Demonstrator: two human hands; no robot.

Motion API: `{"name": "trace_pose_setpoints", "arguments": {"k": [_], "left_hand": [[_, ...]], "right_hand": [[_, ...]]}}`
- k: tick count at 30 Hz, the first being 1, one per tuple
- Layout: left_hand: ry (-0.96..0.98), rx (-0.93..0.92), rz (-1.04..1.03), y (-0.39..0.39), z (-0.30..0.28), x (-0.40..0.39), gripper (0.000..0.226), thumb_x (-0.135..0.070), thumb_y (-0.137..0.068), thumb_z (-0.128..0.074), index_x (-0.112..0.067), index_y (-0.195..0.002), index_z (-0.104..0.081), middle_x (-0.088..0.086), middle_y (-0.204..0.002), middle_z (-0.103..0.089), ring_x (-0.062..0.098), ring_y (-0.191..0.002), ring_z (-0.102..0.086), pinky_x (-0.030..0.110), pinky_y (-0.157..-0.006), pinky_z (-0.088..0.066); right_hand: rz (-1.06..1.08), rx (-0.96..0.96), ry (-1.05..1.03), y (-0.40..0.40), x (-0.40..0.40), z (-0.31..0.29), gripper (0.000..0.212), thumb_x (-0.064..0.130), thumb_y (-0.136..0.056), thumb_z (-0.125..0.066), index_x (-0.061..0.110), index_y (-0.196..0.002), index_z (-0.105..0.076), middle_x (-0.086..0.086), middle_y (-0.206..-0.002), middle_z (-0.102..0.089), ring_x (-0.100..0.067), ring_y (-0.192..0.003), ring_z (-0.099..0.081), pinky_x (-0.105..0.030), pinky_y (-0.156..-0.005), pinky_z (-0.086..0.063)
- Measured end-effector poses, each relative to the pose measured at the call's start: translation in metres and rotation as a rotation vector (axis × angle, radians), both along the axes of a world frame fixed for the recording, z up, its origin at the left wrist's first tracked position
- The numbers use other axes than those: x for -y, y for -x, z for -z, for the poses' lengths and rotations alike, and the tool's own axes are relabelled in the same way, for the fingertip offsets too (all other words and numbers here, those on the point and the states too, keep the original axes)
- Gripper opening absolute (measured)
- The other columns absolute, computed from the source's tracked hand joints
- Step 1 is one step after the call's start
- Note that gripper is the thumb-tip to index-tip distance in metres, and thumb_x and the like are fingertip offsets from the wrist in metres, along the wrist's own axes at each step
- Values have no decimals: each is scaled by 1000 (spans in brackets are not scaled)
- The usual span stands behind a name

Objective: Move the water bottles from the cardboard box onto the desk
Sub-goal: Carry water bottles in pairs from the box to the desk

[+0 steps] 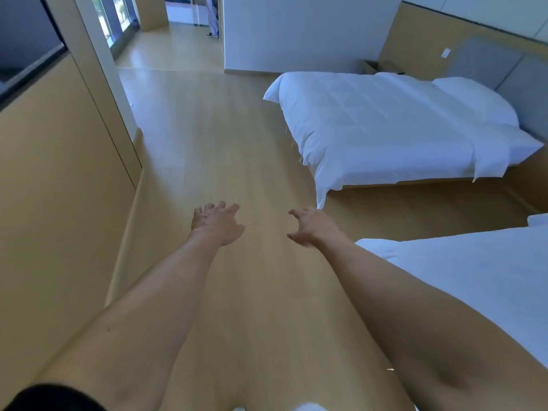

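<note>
Cardboard box point(382, 66), open-topped, tan, beyond bed point(385, 129).

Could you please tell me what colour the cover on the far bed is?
White, plain; the bed cover shows best in the head view.

One head-worn wide-angle view looks forward and down from standing height, over both outstretched arms, across the floor point(225, 137) toward a bed point(385, 126).

Two bare forearms, one short dark sleeve.

Bare from wrist to upper arm on both sides; no watch, ring or band on left hand point(218, 222) or right hand point(315, 226). Black sleeve edge point(53, 397) at left shoulder, bottom corner.
</note>
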State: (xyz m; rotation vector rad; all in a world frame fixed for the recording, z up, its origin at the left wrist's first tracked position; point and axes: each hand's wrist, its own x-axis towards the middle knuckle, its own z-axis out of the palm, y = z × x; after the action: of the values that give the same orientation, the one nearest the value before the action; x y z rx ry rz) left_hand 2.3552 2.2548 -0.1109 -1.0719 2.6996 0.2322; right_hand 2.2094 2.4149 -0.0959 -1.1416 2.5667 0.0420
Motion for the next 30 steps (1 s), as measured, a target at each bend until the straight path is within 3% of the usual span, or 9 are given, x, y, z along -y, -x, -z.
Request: {"name": "trace_pose_setpoints", "arguments": {"k": [8,17,30], "left_hand": [[-23,-22,-34,75,8,108,57,-43,-100,-45,-33,-155,-31,2,-157,-36,30,-143,-35,43,-117,-27],[-23,16,-96,211,24,246,55,-36,-101,-43,-31,-155,-31,5,-156,-38,32,-141,-38,44,-115,-28],[-43,-3,-144,378,19,427,55,-40,-101,-44,-30,-154,-32,4,-155,-39,32,-141,-38,46,-116,-27]], "right_hand": [[10,-3,-7,89,108,16,63,38,-95,-57,32,-152,-32,-6,-144,-42,-27,-134,-42,-41,-103,-43],[-45,29,12,237,261,41,67,23,-91,-57,37,-151,-32,-5,-143,-46,-25,-128,-50,-35,-92,-46],[-89,46,-26,410,440,45,64,25,-92,-56,33,-151,-35,-5,-148,-42,-24,-131,-48,-36,-100,-46]]}}
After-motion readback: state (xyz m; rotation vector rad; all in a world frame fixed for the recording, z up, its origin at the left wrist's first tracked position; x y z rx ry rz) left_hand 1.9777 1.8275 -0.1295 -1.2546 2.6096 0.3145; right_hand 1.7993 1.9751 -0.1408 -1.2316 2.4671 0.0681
